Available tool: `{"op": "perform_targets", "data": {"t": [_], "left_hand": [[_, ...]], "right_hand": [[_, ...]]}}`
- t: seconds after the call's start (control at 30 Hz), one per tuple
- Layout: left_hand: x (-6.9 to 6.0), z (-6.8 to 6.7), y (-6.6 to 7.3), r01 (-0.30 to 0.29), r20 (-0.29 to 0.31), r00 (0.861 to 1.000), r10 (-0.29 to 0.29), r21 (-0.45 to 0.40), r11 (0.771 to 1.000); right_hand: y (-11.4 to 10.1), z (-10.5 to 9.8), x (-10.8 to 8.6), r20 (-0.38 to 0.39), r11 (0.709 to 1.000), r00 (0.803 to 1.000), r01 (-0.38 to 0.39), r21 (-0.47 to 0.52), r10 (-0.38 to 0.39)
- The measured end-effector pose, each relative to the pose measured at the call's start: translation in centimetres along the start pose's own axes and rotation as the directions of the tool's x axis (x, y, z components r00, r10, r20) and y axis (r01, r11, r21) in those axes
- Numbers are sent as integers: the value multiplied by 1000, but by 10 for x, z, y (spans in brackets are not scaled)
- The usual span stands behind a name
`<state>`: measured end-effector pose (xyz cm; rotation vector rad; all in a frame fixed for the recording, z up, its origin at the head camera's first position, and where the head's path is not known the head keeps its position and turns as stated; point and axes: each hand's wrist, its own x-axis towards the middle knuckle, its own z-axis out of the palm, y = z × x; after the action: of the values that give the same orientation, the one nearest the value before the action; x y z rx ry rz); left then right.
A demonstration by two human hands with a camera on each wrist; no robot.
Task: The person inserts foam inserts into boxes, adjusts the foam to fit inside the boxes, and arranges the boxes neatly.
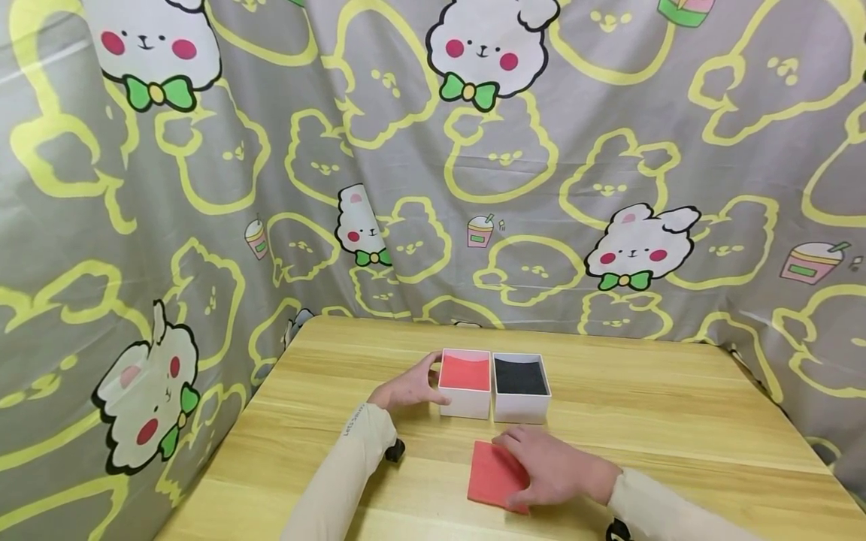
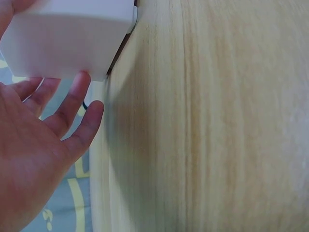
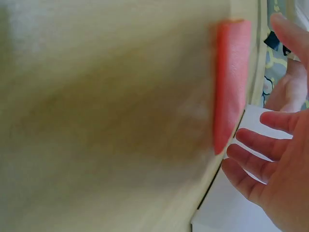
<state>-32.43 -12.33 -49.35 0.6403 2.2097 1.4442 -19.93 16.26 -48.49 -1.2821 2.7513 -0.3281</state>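
Observation:
Two white boxes stand side by side on the table. The left white box has a flat red piece inside, and the right white box has a black piece inside. At the left box's outer side, my left hand holds it, thumb at the front and fingers behind. In the left wrist view, fingertips touch its white wall. A thin red square lies flat on the table before the boxes. Over its right part is my right hand, thumb and fingers spread; in the right wrist view they look apart from it.
The wooden table extends around both boxes. A grey curtain with cartoon rabbits hangs behind the table and along its left side. Black straps show at both wrists.

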Motion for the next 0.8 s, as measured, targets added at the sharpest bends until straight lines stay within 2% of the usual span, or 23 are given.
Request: {"op": "perform_targets", "data": {"t": [0.3,0.57,0.8], "left_hand": [[1,0,0,-5,9,1000,5,-25,1000],[0,0,2,-5,-4,1000,5,-4,1000],[0,0,1,-14,8,1000,14,-11,1000]], "right_hand": [[-2,12,-2,36,1000,999,-15,13,14],[-1,14,1,16,997,1000,-5,-77,6],[1,12,1,6,998,1000,3,-66,-3]]}}
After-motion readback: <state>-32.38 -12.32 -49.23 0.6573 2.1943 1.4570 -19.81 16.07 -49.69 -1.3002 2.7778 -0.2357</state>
